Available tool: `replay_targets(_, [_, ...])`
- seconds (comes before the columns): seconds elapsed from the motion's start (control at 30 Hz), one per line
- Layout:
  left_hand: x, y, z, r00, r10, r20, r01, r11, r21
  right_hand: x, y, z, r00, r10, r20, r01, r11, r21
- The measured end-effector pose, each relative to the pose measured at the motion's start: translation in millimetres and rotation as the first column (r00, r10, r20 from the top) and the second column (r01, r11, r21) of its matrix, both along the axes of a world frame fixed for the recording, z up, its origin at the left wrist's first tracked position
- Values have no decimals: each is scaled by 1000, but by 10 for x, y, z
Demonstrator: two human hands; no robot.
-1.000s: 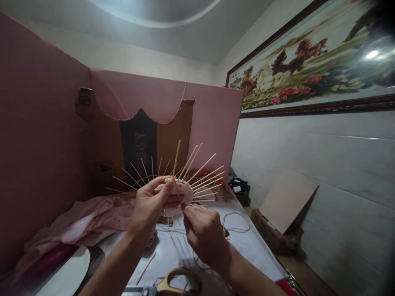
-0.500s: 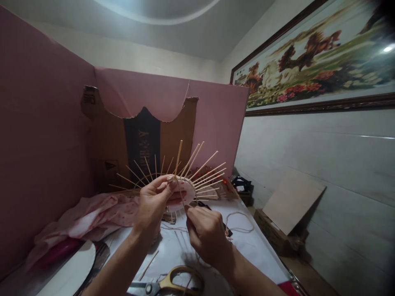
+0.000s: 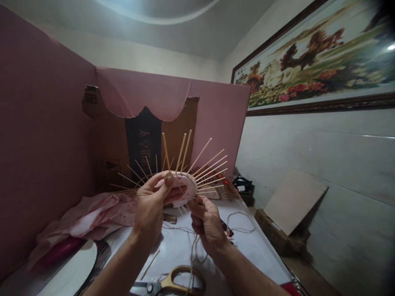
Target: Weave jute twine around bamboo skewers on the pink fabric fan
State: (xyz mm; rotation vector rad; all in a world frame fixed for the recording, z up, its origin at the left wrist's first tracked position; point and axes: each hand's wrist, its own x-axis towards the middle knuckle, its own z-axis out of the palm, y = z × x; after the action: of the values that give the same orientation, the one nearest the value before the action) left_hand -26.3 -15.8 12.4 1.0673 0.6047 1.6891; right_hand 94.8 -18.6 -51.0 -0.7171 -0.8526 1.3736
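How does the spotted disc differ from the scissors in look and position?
The disc is held in the left hand; the scissors lie on the table. The disc is pale with reddish spots; the scissors have a gold-coloured handle. Sticks fan out from the disc, not the scissors. Both have rounded parts.

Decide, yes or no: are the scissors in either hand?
No, the scissors lie on the white tabletop, apart from the left hand and the right hand.

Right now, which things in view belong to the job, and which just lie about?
Job, apparently:
spotted disc with sticks, in left hand
twine by right hand
probably scissors, unheld

Lying about, apparently:
pink cloth
torn cardboard
leaning board
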Motion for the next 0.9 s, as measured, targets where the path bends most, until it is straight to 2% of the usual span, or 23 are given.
replay_targets(0.13, [16,-2,-6,1000,-17,-6,17,1000,-2,15,34,8,999,-36,-25,36,999,-1])
replay_targets(0.37, [9,-44,9,998,-67,13,67,996,-58,36,59,10,995,88,-37,-85,994,64])
replay_targets(0.6, [20,-78,44,990,-143,5,143,987,-76,69,85,-36,997,80,-3,-80,995,62])
replay_targets(0.9, [19,-116,86,991,-124,47,128,988,-89,69,55,1,999,24,23,-26,995,96])
